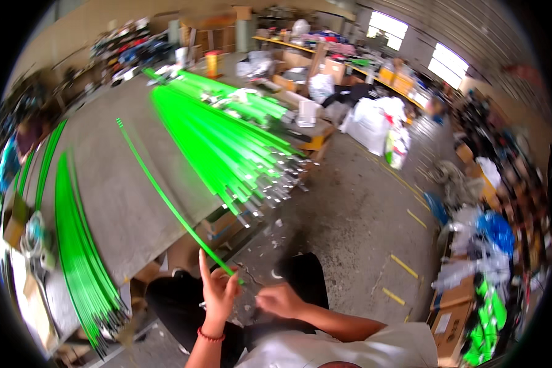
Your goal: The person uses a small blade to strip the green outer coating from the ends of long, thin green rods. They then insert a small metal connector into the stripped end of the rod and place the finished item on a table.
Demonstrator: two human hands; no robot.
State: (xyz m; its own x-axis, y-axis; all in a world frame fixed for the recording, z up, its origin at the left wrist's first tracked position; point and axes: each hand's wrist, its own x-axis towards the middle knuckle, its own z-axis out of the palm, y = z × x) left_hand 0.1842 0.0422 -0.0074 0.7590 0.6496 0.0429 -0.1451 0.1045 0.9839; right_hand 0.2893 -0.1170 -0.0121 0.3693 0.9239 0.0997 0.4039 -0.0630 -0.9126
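Observation:
One long thin green rod (pixel 159 180) slants across the grey table, and its near end reaches past the table edge over my lap. My left hand (pixel 219 289) has that near end between thumb and fingers, with the index finger pointing up along it. Close to the rod's tip, on the right, is my right hand (pixel 280 302), its fingers curled but smeared by motion. Whether it holds anything cannot be made out. A fanned heap of green rods (pixel 208 144) with silvery ends lies to the right on the table. Another bundle of green rods (pixel 83 257) is at the left.
The grey table (pixel 113 184) stretches away ahead and left, cardboard boxes under its near edge. White sacks (pixel 374 122) stand on the floor beyond the heap. Boxes and plastic bags (pixel 466 270) crowd the right side. Far left, a person (pixel 27 138) is partly visible.

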